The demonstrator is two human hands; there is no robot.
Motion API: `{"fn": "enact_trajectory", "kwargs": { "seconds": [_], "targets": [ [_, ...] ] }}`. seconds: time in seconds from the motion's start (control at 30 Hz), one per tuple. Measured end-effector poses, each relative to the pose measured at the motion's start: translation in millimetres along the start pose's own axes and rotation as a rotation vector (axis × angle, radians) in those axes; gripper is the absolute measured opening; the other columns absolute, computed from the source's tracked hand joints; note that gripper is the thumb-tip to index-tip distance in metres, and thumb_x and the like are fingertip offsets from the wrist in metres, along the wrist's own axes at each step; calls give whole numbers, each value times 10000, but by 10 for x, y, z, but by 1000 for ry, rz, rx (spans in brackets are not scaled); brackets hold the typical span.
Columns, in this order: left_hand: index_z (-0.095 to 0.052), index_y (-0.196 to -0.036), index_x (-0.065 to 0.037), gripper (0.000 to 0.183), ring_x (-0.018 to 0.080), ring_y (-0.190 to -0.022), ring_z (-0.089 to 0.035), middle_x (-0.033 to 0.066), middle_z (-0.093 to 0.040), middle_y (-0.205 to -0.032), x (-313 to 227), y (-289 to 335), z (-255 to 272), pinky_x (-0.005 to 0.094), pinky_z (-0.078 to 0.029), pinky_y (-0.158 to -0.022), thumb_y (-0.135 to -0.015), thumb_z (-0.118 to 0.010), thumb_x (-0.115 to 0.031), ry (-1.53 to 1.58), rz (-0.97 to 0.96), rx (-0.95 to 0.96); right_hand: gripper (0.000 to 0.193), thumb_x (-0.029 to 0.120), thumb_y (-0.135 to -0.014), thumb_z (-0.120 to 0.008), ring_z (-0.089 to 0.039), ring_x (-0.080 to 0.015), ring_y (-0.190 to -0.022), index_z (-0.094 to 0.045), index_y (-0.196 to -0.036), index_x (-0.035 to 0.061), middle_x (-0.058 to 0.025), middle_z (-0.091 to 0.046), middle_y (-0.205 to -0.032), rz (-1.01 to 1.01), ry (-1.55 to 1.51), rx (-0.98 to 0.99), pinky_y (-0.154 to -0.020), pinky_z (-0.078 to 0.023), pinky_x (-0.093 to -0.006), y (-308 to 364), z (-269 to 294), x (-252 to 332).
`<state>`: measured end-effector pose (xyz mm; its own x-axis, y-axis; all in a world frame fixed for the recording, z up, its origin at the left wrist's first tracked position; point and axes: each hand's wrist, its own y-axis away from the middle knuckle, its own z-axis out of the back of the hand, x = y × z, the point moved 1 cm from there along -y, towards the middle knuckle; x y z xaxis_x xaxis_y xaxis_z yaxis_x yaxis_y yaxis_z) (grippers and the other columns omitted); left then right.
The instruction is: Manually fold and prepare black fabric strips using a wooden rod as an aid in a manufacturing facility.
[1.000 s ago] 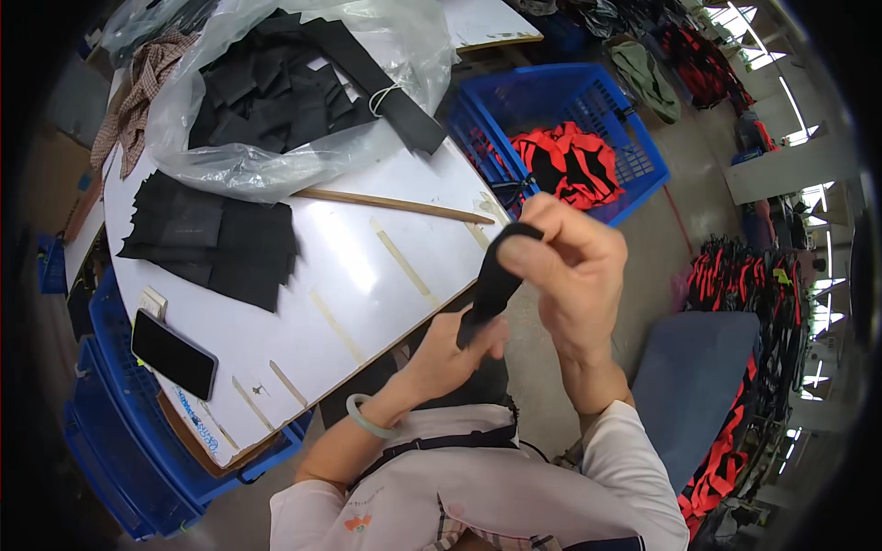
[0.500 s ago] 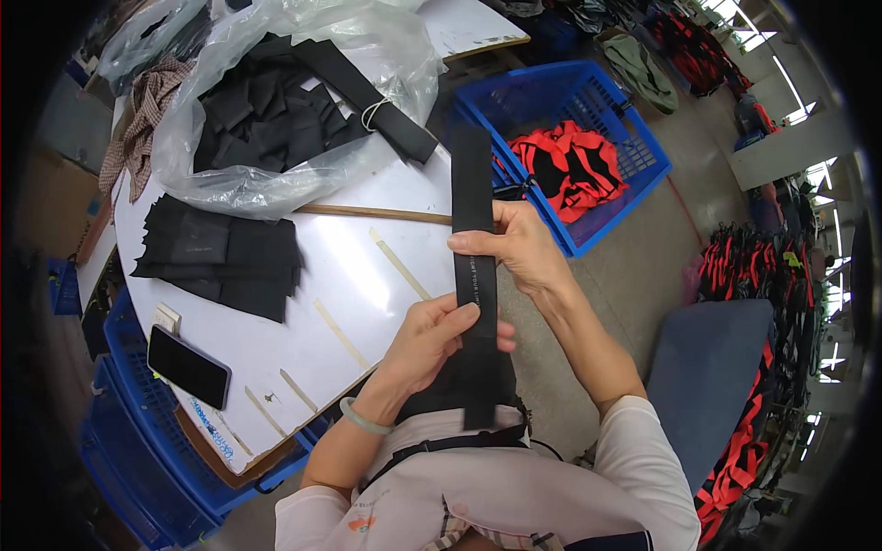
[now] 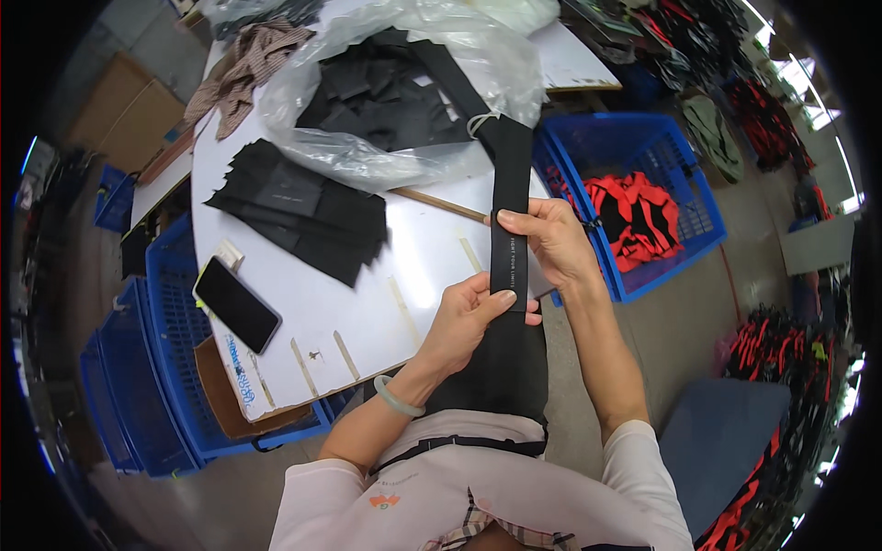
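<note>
A black fabric strip (image 3: 508,266) with a line of pale print runs upright in front of me. My left hand (image 3: 470,320) pinches its lower part, thumb on top and fingers behind. Higher up, my right hand (image 3: 554,241) grips the same strip between thumb and fingers. The strip's upper end overlaps a black bundle (image 3: 455,83) tied with a pale cord (image 3: 481,121), so where one stops is hard to see. To the left, a fanned stack of black strips (image 3: 294,211) lies on the white table (image 3: 418,243).
A clear plastic bag (image 3: 285,110) of folded black pieces sits on the table, near a checked cloth (image 3: 248,69). A phone (image 3: 237,305) lies at the table's left edge. Blue crates (image 3: 634,285) stand right and lower left; the right one holds red-and-black pieces (image 3: 634,220).
The view has swung, so the table and crates sit farther right in it. Both hands stay on the strip, with little change in their grip.
</note>
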<state>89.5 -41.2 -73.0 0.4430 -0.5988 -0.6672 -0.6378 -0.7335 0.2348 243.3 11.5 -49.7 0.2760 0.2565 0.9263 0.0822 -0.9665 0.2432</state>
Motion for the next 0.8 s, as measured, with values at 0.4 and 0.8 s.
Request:
{"fn": "enact_trajectory", "kwargs": {
  "seconds": [0.4, 0.8],
  "targets": [
    [-110, -1433, -101, 694, 124, -624, -594, 132, -633, -798, -1101, 169, 1321, 245, -496, -560, -890, -538, -36, -282, -868, -760, 187, 163, -854, -620, -541, -68, -608, -660, -918, -9, -47, -650, -751, 24, 31, 20, -600, -435, -190, -329, -342, -107],
    [-331, -1345, 25, 639, 294, -501, -559, 125, -560, -524, -1270, -119, 1598, 412, -444, -590, -847, -612, -259, -1356, -413, -1208, 262, 128, -690, -700, -571, -268, -885, -645, -918, 11, -128, -578, -925, 666, 974, -310, -763, -467, -366, -1759, -590, -14]
  ]
}}
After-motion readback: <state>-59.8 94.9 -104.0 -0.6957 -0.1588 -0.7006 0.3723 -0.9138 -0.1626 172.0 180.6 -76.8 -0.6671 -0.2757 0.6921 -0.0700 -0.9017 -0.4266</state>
